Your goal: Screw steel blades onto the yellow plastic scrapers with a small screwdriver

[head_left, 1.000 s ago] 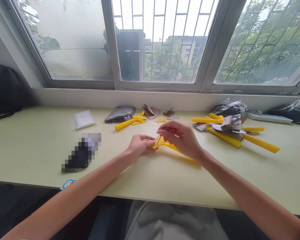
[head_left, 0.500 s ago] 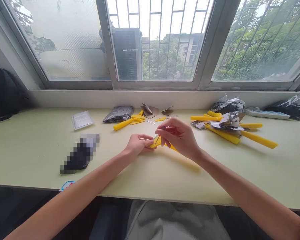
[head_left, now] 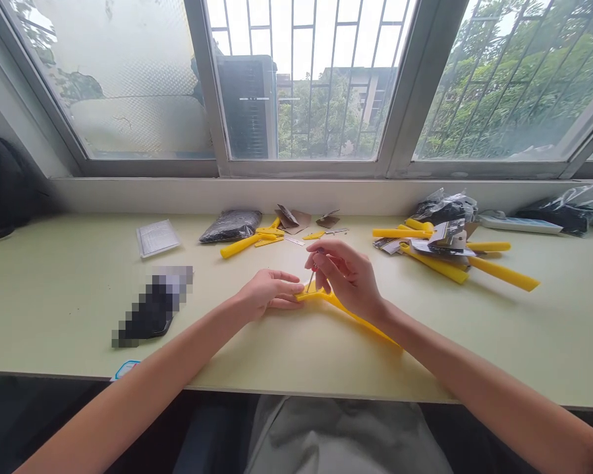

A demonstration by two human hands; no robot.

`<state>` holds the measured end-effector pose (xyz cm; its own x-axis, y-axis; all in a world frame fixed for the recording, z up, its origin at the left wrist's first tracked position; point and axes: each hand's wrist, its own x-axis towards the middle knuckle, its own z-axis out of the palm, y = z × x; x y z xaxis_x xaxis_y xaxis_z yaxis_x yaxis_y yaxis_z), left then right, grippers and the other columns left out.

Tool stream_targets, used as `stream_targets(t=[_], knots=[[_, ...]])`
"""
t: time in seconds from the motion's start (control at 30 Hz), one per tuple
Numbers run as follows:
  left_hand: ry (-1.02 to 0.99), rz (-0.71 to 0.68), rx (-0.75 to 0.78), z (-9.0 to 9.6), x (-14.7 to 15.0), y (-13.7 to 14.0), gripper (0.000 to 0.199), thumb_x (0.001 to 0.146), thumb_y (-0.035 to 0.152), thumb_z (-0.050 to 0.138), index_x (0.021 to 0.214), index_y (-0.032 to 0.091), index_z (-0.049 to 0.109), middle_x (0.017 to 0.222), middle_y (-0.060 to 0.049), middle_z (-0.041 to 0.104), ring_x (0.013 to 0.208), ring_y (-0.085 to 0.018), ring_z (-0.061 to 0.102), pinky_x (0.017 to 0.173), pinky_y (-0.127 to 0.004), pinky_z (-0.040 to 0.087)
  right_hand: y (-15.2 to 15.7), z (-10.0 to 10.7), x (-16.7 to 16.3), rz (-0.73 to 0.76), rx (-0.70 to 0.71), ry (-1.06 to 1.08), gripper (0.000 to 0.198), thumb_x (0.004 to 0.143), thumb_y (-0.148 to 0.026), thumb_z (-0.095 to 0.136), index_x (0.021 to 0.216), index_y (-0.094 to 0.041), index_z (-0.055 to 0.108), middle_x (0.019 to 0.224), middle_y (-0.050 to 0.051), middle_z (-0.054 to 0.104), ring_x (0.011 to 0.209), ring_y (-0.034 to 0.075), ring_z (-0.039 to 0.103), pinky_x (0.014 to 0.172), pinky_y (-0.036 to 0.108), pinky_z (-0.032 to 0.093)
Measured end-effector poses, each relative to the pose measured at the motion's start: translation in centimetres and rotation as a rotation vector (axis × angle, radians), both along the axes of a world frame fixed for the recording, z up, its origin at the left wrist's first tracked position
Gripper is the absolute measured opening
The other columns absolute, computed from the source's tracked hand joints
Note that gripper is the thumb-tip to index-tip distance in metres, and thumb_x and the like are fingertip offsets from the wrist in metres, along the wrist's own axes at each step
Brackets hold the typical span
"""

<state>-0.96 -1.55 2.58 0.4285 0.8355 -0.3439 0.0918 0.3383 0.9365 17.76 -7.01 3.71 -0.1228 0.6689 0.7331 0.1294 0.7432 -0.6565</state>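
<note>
My left hand [head_left: 271, 291] is closed on the head end of a yellow long-handled scraper [head_left: 366, 322], thumb on top and fingers beneath. The scraper lies low over the table, its handle running down to the right under my right wrist. In my right hand [head_left: 348, 275], a small screwdriver [head_left: 310, 282] with a dark top is pinched between thumb and fingers. It stands nearly upright, its thin shaft pointing down at the scraper's head. Its tip appears to meet the head; the exact contact spot is too small to make out.
A pile of yellow scrapers with card labels [head_left: 445, 250] lies to the right. Farther back are another yellow scraper [head_left: 242, 246], a dark plastic packet [head_left: 230, 226] and small yellow parts [head_left: 316, 235]. A clear flat case [head_left: 158, 238] and a blurred dark object [head_left: 155, 306] lie left.
The scraper's handle has come down toward the table and shows more below my right hand. The screwdriver stands more upright over the head. The whole view has shifted slightly.
</note>
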Motion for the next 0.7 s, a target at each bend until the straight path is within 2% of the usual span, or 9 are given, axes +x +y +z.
stream_targets(t=[0.1, 0.2, 0.4, 0.5, 0.7], knots=[[0.002, -0.103, -0.066, 0.4, -0.8, 0.2, 0.055, 0.058, 0.018, 0.094, 0.107, 0.009, 0.069, 0.100, -0.019, 0.077, 0.097, -0.030, 0.076, 0.090, -0.037, 0.063, 0.1, -0.6, 0.0, -0.047, 0.037, -0.007, 0.019, 0.100, -0.034, 0.057, 0.111, -0.022, 0.065, 0.081, 0.001, 0.066, 0.058, 0.009, 0.061, 0.055, 0.023, 0.054], [0.025, -0.143, -0.093, 0.5, -1.3, 0.6, 0.056, 0.056, 0.014, 0.093, 0.107, 0.011, 0.072, 0.104, -0.018, 0.077, 0.102, -0.031, 0.075, 0.091, -0.035, 0.063, 0.1, -0.7, -0.1, -0.047, 0.010, -0.020, 0.017, 0.098, -0.036, 0.060, 0.107, -0.022, 0.066, 0.079, 0.000, 0.065, 0.056, 0.009, 0.060, 0.054, 0.023, 0.054], [0.094, -0.137, -0.071, 0.5, -1.1, 0.7, 0.044, 0.054, 0.012, 0.091, 0.095, 0.011, 0.073, 0.093, -0.016, 0.078, 0.095, -0.030, 0.076, 0.087, -0.034, 0.063, 0.0, -0.4, -0.4, -0.020, -0.096, 0.043, 0.022, 0.087, -0.040, 0.074, 0.091, -0.022, 0.061, 0.079, -0.002, 0.061, 0.054, 0.008, 0.057, 0.048, 0.021, 0.051], [0.122, -0.144, -0.059, 0.7, -1.0, 0.6, 0.043, 0.053, 0.011, 0.091, 0.092, 0.012, 0.071, 0.087, -0.013, 0.077, 0.091, -0.029, 0.077, 0.086, -0.036, 0.064, -0.2, -0.1, -0.4, -0.011, -0.123, 0.062, 0.025, 0.085, -0.038, 0.077, 0.090, -0.023, 0.058, 0.080, -0.003, 0.061, 0.055, 0.008, 0.058, 0.048, 0.021, 0.051], [0.154, -0.233, 0.012, 0.9, -1.2, 0.5, 0.044, 0.052, 0.017, 0.092, 0.092, 0.014, 0.072, 0.087, -0.011, 0.077, 0.091, -0.028, 0.076, 0.086, -0.037, 0.063, -1.0, 0.0, -0.4, 0.008, -0.020, 0.000, 0.016, 0.088, -0.031, 0.074, 0.093, -0.023, 0.061, 0.083, -0.002, 0.064, 0.055, 0.008, 0.059, 0.052, 0.023, 0.054]])
